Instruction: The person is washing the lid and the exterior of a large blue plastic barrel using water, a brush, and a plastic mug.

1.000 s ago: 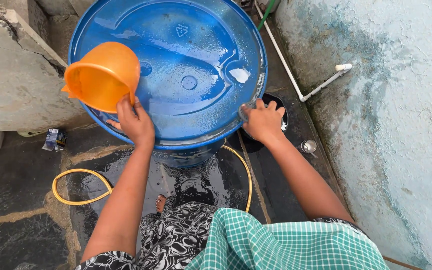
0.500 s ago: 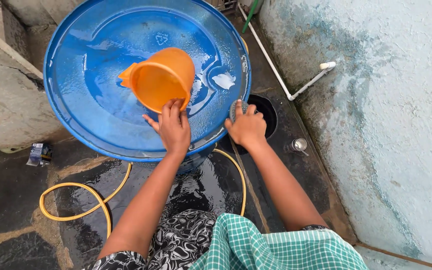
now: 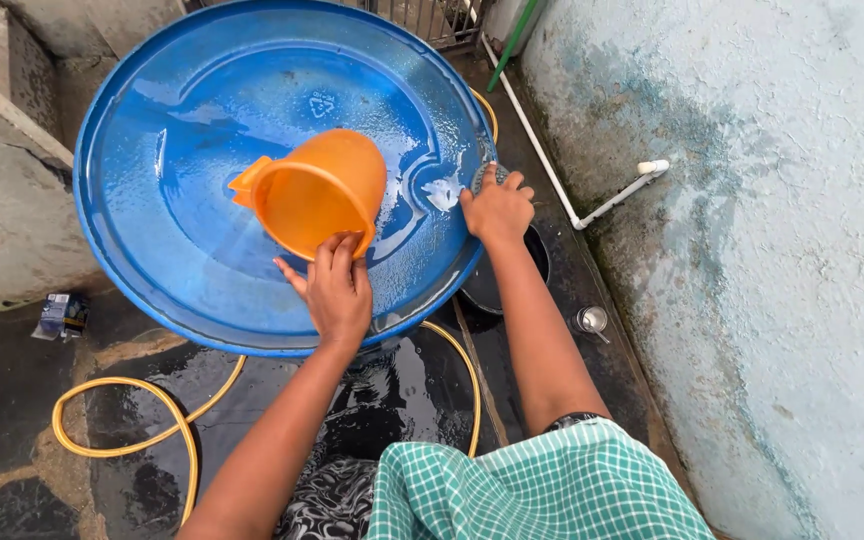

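Now left hand (image 3: 337, 290) grip closed on tilted orange jug (image 3: 317, 192), right hand (image 3: 497, 208) clutching scrubber (image 3: 486, 176).

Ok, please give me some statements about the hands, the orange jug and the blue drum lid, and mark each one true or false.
1. The left hand holds the orange jug tipped over the blue drum lid. True.
2. The right hand rests flat on the ground. False: it is at the right rim of the lid, pressing a small grey scrubber there.
3. The lid surface is wet. True.
4. A yellow hose lies on the ground below the drum. True.
5. The white pipe lies on top of the lid. False: it runs along the wall on the right.
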